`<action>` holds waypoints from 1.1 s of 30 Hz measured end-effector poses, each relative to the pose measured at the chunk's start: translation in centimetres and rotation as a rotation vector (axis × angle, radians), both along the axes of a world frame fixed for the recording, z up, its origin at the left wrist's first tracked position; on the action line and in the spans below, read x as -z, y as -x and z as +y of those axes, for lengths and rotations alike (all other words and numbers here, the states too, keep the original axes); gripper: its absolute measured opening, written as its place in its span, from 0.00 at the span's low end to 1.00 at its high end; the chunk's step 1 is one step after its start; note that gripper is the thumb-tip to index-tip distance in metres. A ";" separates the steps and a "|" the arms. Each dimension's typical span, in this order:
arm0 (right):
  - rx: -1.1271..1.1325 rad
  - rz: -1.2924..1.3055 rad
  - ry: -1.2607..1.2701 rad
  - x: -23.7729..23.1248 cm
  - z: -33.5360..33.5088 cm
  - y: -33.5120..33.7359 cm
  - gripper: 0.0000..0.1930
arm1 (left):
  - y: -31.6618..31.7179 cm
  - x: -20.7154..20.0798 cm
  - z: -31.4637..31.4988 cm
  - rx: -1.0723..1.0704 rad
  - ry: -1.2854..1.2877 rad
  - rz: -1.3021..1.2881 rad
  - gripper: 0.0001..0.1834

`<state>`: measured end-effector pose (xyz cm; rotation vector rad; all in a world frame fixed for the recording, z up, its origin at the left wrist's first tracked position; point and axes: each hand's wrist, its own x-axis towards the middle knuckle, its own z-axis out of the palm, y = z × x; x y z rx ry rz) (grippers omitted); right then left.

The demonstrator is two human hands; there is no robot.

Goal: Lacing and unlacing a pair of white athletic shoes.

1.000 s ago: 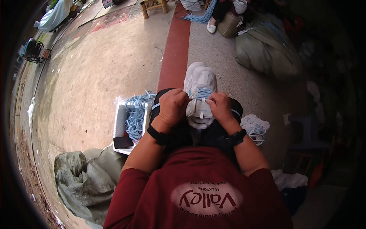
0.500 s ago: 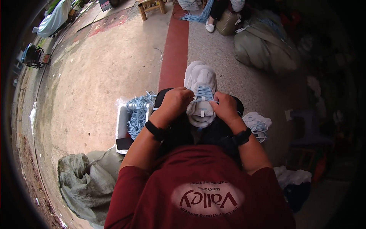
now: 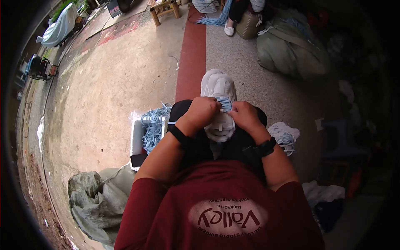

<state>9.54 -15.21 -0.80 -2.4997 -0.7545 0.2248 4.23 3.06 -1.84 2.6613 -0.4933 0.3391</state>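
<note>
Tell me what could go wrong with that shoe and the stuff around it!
The white shoe might twist if the left hand and right hand tug its blue laces unevenly. The loose laces heaped in the white box could knot together. The dark, flat object at its near corner might slip.

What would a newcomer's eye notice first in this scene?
The white shoe, laced pale blue, would likely come first, between the left hand and the right hand in the middle. Next come the white box of tangled blue laces at left, and the red stripe on the floor ahead.
</note>
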 end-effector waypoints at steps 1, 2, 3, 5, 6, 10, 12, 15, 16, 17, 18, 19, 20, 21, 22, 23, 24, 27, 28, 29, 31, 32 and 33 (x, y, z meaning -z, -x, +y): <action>-0.032 -0.033 -0.035 0.1 -0.1 0.0 0.10 | 0.0 0.0 -0.1 0.004 -0.046 -0.001 0.03; -0.063 -0.065 -0.070 0.2 -0.2 0.0 0.09 | -0.1 0.1 -0.3 0.004 -0.048 0.000 0.03; -0.063 -0.064 -0.071 0.4 -0.3 0.1 0.09 | -0.1 0.3 -0.6 -0.052 -0.072 -0.024 0.03; -0.147 -0.285 -0.030 0.9 -0.6 0.3 0.07 | 0.1 0.6 -1.0 -0.103 -0.096 -0.050 0.03; -0.145 -0.284 -0.030 1.0 -0.6 0.2 0.07 | 0.2 0.8 -1.0 -0.138 -0.051 -0.078 0.03; -0.310 -0.613 0.004 1.8 -1.4 0.1 0.04 | 0.4 1.0 -0.6 -0.088 0.025 -0.129 0.04; -0.394 -0.676 -0.031 1.8 -2.2 -0.1 0.04 | 0.2 0.8 -0.2 -0.034 0.038 -0.102 0.04; -0.588 -0.793 -0.100 1.5 -2.7 0.0 0.07 | 0.4 0.5 0.1 0.042 0.057 -0.051 0.04; -0.633 -0.762 -0.097 1.4 -2.7 -0.1 0.09 | 0.5 0.2 0.1 0.064 0.062 -0.030 0.05; -0.677 -0.732 -0.093 1.4 -2.8 -0.2 0.11 | 0.7 0.0 0.3 0.068 0.063 -0.030 0.05; -0.674 -0.732 -0.092 1.5 -2.8 -0.2 0.11 | 1.1 -0.1 0.4 0.091 0.056 -0.008 0.05; -0.669 -0.703 -0.073 1.6 -2.7 -0.2 0.12 | 1.4 -0.2 0.5 0.109 0.049 0.014 0.05; -0.663 -0.676 -0.054 1.6 -2.6 -0.2 0.13 | 1.7 0.0 0.4 0.108 0.048 0.013 0.05; -0.664 -0.677 -0.055 1.5 -2.6 -0.3 0.13 | 1.9 0.4 0.4 0.084 0.078 0.039 0.05; -0.667 -0.679 -0.020 1.2 -2.7 -0.4 0.13 | 2.1 0.4 0.2 0.061 0.109 0.066 0.05; -0.670 -0.681 0.014 0.9 -2.7 -0.5 0.14 | 2.5 0.4 0.1 0.060 0.108 0.064 0.05; -0.670 -0.683 0.014 0.6 -2.8 -0.8 0.14 | 2.9 0.5 -0.1 0.017 0.172 0.042 0.06; -0.652 -0.701 -0.004 0.2 -2.9 -1.2 0.15 | 3.6 0.7 -0.3 -0.075 0.307 0.027 0.06; -0.666 -0.714 0.014 0.7 -3.0 -1.1 0.15 | 3.7 0.4 -0.3 -0.125 0.377 0.036 0.06; -0.680 -0.726 0.033 1.1 -3.1 -0.9 0.15 | 3.6 0.0 -0.1 -0.122 0.378 0.036 0.06; -0.662 -0.703 0.024 1.7 -3.4 -0.3 0.16 | 3.2 -0.9 0.5 -0.255 0.338 0.011 0.06; -0.647 -0.678 0.014 1.7 -3.5 -0.1 0.18 | 3.0 -0.8 0.7 -0.258 0.340 0.010 0.06; -0.650 -0.678 0.015 1.7 -3.6 -0.1 0.18 | 2.8 -0.5 0.8 -0.277 0.338 0.021 0.05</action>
